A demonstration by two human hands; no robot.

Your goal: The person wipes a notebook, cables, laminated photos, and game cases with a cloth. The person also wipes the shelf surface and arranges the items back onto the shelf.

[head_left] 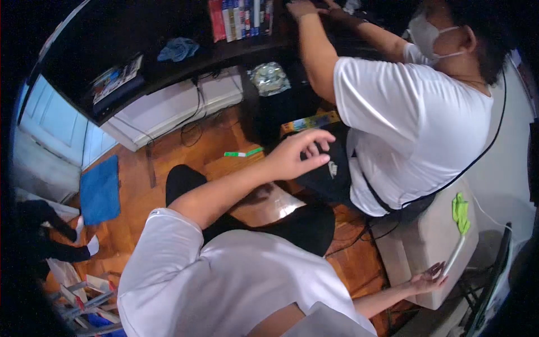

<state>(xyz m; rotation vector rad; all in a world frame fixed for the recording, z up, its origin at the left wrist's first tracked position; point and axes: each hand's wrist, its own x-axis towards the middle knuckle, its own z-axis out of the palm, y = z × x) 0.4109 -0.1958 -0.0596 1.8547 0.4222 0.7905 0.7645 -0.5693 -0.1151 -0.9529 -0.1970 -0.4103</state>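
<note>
My left hand (pixel 297 155) is raised over the floor in front of me, its fingers loosely curled and apart, with nothing in them. It is near the dark-clothed leg of a co-worker. At the lower right, my right hand (pixel 428 282) is closed round the white handle of a duster (pixel 460 216) with a bright green cloth head, which points up beside a beige box-like piece (pixel 401 250). A co-worker in a white shirt (pixel 415 121) and face mask reaches both arms onto a dark shelf (pixel 224 55).
Books (pixel 241 19), a blue cloth (pixel 178 49) and magazines stand or lie on the shelf. Cables (pixel 193 115) hang below it. A green-and-white strip (pixel 243 153) and a blue mat (pixel 100 190) lie on the wooden floor. Another person's feet show at left, near a metal ladder (pixel 84 309).
</note>
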